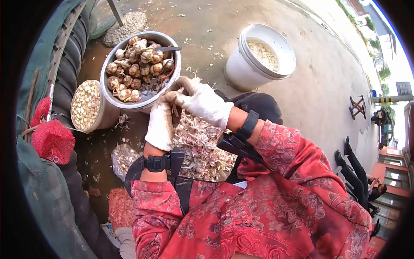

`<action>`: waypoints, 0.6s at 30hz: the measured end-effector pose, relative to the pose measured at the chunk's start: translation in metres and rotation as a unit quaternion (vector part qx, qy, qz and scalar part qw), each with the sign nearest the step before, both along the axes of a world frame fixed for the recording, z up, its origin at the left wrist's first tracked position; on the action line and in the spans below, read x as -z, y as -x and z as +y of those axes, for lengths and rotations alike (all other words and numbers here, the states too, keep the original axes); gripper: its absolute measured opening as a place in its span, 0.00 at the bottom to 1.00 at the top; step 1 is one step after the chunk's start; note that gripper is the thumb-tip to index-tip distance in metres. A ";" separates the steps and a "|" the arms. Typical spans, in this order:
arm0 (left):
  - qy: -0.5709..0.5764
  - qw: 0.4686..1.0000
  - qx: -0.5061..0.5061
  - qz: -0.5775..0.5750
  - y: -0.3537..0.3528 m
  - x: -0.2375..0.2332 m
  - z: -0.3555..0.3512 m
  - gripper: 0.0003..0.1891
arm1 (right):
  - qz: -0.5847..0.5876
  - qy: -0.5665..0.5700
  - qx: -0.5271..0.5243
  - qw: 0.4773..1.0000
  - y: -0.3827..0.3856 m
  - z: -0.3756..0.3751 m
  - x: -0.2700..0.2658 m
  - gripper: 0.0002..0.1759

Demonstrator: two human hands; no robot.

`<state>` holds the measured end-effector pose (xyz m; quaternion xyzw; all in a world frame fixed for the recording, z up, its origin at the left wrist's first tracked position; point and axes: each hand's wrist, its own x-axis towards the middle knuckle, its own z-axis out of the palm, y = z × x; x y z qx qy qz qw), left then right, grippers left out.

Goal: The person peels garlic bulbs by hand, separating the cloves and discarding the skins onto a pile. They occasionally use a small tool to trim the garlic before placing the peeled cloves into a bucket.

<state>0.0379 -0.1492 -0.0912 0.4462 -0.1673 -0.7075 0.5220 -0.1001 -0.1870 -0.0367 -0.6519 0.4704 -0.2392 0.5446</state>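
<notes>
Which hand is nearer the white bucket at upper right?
Right. The right hand is below-left of the white bucket in view; the left hand is farther off, lower and further left.

In the head view we see our left hand [159,125] and our right hand [205,102] in white knit gloves, their brown-stained fingers [185,83] together; what lies between them is hidden. Beneath them we find a heap of pinkish-white papery garlic skins [200,149]. Just beyond, a round grey basin [103,77] holds brown-skinned whole garlic bulbs [140,64], with a dark flat strip [168,48] across its rim. Beside it, a whitish round bucket [111,115] brims with pale loose cloves [85,105]; farther right, a tall white plastic bucket [235,69] contains more pale cloves [262,54].
</notes>
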 end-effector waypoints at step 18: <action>0.058 0.993 -0.094 -0.034 0.018 -0.010 -0.005 0.12 | 0.011 0.087 0.039 0.995 -0.016 -0.005 0.018 0.14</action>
